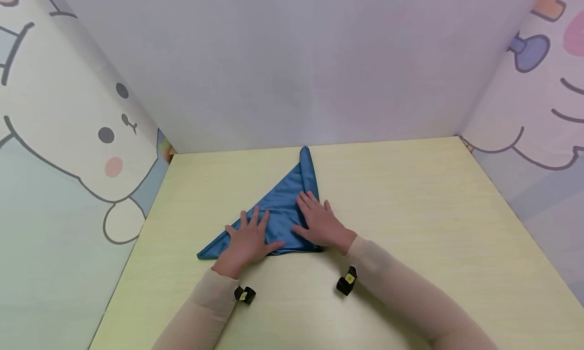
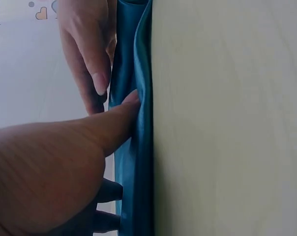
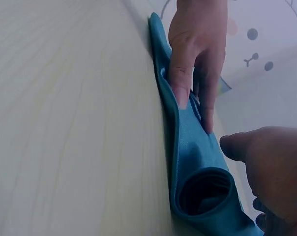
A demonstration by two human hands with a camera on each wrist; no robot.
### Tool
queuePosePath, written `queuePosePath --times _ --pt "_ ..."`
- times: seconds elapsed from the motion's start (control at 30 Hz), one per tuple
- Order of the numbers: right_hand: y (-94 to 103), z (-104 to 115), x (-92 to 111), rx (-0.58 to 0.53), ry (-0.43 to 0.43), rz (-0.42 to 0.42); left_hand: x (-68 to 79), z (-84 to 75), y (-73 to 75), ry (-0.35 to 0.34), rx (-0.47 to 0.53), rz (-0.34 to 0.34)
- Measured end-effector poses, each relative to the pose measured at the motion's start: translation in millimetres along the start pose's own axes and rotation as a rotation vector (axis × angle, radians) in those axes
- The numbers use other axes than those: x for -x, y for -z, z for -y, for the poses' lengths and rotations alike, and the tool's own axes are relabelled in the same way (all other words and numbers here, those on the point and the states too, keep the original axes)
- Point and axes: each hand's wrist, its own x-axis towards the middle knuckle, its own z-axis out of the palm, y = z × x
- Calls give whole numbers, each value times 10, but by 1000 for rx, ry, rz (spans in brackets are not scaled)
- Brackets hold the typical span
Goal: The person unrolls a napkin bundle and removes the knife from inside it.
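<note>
Right along one side of the triangular blue cloth (image 1: 282, 213) runs a roll (image 1: 308, 172), all lying on the table (image 1: 401, 198). Left of the roll, the left hand (image 1: 249, 243) rests on the cloth, fingers spread. Over the roll's near part lies the right hand (image 1: 323, 226), fingers extended, thumb stretched out to the roll's left.

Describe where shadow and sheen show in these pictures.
Head view: faint sheen on the folded, satiny blue cloth, soft shadow below the beige right sleeve; left wrist view: the left hand looks dim; right wrist view: dark hollow inside the cloth's rolled end.
</note>
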Motion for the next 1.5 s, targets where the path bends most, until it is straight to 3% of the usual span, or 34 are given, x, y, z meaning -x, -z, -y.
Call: queuePosePath --times 0.37,0.57,0.8,1.5 --pt "-118 81 -147 61 -47 14 15 154 -22 0 -6 -11" --pt "-137 59 -143 66 -47 3 -31 62 -33 -33 8 -50" --pt "-118 42 -124 54 -38 -5 -45 -54 -31 -6 18 11" --pt "-75 -120 -19 10 -56 -24 -54 -60 -36 -16 7 -6"
